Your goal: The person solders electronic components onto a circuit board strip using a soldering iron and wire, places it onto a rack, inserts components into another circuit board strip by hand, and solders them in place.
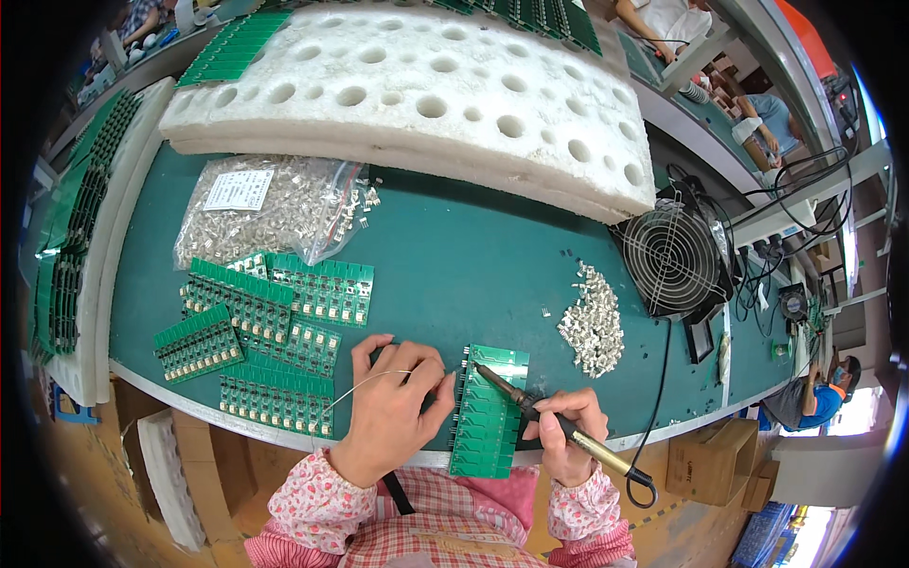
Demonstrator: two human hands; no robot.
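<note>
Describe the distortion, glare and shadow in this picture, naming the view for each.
Head view: the near edge of the workbench bows with fisheye distortion; head view: small highlights glint on the clear plastic bag; head view: a soft shadow darkens the workbench below the perforated foam slab.

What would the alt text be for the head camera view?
A person's right hand holds a soldering iron, its tip over a green circuit board; the left hand, a thin wire running across it, is beside the board. On the green table, more boards and a bag of small parts lie left; a parts pile and a fan, right.
</note>
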